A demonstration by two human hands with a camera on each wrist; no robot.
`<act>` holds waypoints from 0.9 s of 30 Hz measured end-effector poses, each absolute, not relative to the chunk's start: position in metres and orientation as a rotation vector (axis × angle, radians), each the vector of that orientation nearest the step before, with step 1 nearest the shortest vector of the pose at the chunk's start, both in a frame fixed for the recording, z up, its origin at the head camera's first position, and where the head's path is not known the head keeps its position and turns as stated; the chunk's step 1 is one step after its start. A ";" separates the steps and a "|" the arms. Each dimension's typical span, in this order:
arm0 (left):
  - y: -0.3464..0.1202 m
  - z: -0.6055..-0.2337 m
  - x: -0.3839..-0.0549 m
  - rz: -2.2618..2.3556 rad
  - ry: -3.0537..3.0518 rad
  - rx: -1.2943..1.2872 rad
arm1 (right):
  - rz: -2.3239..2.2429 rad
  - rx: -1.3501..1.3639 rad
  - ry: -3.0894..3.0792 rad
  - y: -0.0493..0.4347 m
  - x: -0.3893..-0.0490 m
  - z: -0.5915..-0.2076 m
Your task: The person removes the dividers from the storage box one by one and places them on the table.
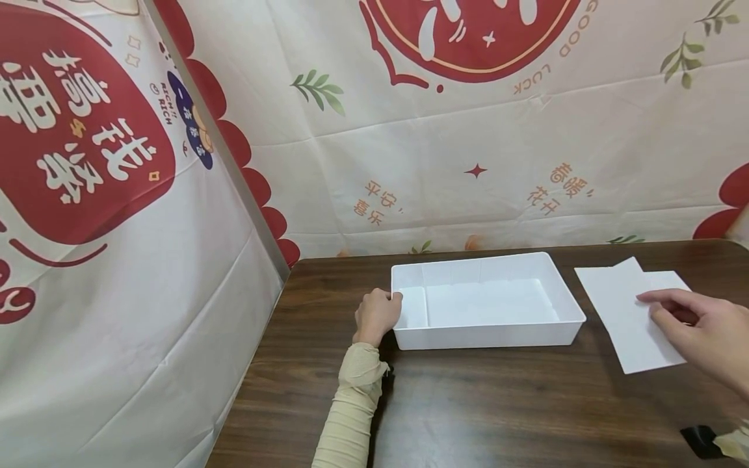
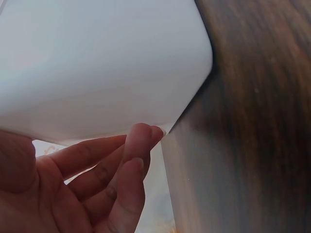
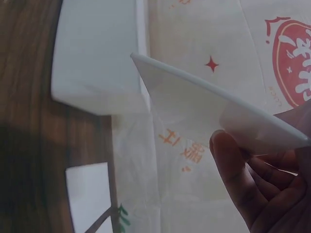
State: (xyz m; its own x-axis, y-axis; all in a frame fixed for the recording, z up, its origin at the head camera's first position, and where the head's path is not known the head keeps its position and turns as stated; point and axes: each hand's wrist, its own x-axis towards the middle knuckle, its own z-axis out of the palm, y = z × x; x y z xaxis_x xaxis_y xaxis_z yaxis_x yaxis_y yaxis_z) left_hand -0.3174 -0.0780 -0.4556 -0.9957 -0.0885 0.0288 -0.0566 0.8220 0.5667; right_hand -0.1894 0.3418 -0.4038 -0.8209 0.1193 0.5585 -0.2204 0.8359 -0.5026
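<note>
A shallow white rectangular tray (image 1: 488, 335) stands on the table, a low ridge crossing its inside near the left end. My left hand (image 1: 376, 315) grips the tray's left end wall; in the left wrist view curled fingertips (image 2: 138, 141) touch the wall's outside. To the right of the tray, my right hand (image 1: 705, 328) pinches a thin, stiff white panel (image 3: 209, 102) between thumb and fingers. In the right wrist view that panel is tilted and raised off the table. A second white panel (image 1: 670, 279) lies on the table, partly hidden behind the held one.
The dark wood-grain table (image 1: 497, 403) meets a printed cloth backdrop (image 1: 468, 143) at its far edge. Another printed cloth (image 1: 146, 312) hangs along the left side. A small black object (image 1: 701, 442) is near the right sleeve at the bottom right.
</note>
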 end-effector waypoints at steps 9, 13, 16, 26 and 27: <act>-0.078 -0.455 -0.316 -0.914 -2.945 0.114 | 0.867 0.115 -2.344 0.362 -0.186 -0.437; -0.079 -0.454 -0.316 -0.917 -2.945 0.123 | 0.871 0.129 -2.346 0.367 -0.183 -0.447; -0.079 -0.454 -0.316 -0.922 -2.944 0.120 | 0.866 0.155 -2.365 0.370 -0.180 -0.451; -0.078 -0.456 -0.317 -0.922 -2.951 0.121 | 0.846 0.101 -2.418 0.374 -0.167 -0.467; -0.078 -0.456 -0.318 -0.924 -2.949 0.121 | 0.844 0.098 -2.419 0.375 -0.167 -0.469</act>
State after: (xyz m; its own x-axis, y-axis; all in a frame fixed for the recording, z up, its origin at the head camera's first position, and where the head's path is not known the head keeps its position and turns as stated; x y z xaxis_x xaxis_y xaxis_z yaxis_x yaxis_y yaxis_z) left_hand -0.3176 -0.0784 -0.4561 -0.9958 -0.0889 0.0228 -0.0600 0.8185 0.5713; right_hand -0.1668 0.3748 -0.4690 -0.8350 0.1137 0.5384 -0.2459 0.7982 -0.5499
